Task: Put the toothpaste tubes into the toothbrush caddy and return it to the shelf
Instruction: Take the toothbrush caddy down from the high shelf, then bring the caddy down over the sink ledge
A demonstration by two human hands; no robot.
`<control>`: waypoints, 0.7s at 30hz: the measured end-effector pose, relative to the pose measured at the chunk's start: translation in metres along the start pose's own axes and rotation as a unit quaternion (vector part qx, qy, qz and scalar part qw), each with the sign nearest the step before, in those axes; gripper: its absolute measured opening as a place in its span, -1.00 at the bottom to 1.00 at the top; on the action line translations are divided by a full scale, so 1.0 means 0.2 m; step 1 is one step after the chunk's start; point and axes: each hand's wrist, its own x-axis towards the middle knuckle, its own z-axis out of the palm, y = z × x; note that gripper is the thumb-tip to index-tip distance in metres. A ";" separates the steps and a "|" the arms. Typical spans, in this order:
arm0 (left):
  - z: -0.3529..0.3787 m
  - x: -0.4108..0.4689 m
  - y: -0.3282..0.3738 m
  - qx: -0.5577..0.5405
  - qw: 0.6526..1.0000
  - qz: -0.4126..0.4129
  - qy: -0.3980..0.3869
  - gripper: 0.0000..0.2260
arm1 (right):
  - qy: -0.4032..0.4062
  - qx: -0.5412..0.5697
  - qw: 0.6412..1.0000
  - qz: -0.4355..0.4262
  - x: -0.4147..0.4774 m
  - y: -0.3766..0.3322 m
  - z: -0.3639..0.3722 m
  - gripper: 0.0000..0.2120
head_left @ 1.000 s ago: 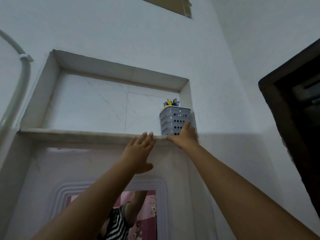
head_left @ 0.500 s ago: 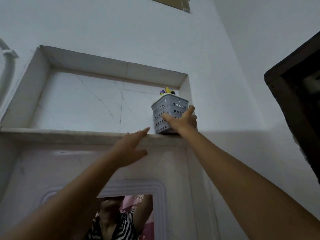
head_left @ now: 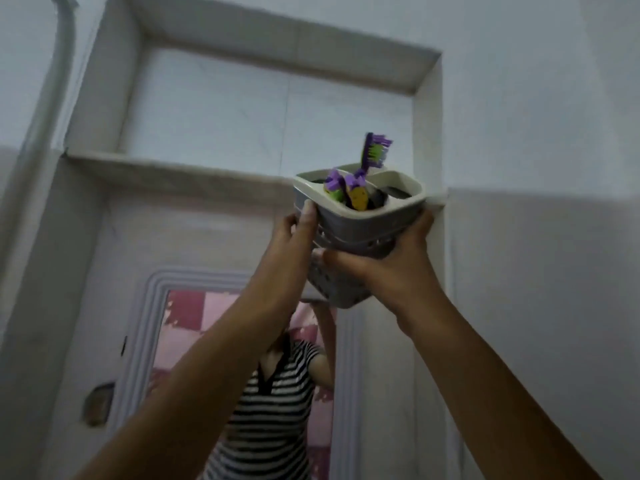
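From the head camera, the left hand [head_left: 294, 233] and right hand [head_left: 391, 268] both clasp the grey caddy [head_left: 360, 223], tilted, in the air just below the shelf [head_left: 173, 168]; purple toothbrushes [head_left: 372, 150] stick out.

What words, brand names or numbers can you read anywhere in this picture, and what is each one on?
None can be read. The caddy, held by the left hand and right hand, shows no lettering, and the toothbrush and the items inside are too blurred for any print.
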 end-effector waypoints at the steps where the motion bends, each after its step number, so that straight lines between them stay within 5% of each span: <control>1: -0.02 -0.09 -0.07 -0.007 1.000 -0.007 -0.002 -0.55 | -0.016 0.022 1.000 0.015 -0.11 0.04 0.00 0.12; 6: -0.09 -0.60 -0.49 -0.024 0.995 -0.080 -0.046 -0.80 | -0.069 0.079 0.990 0.090 -0.75 0.36 -0.01 0.00; 11: -0.19 -1.19 -1.04 0.015 0.965 -0.245 -0.097 -0.63 | -0.110 0.080 0.960 0.246 -1.44 0.71 -0.03 -0.09; 18: -0.34 -1.85 -1.45 0.110 0.890 -0.402 -0.184 -0.67 | -0.201 0.057 0.873 0.442 -2.30 1.03 -0.20 -0.03; 21: -0.43 -2.06 -1.51 0.154 0.883 -0.419 -0.146 -0.76 | -0.277 0.055 0.816 0.505 -2.58 1.10 -0.30 -0.03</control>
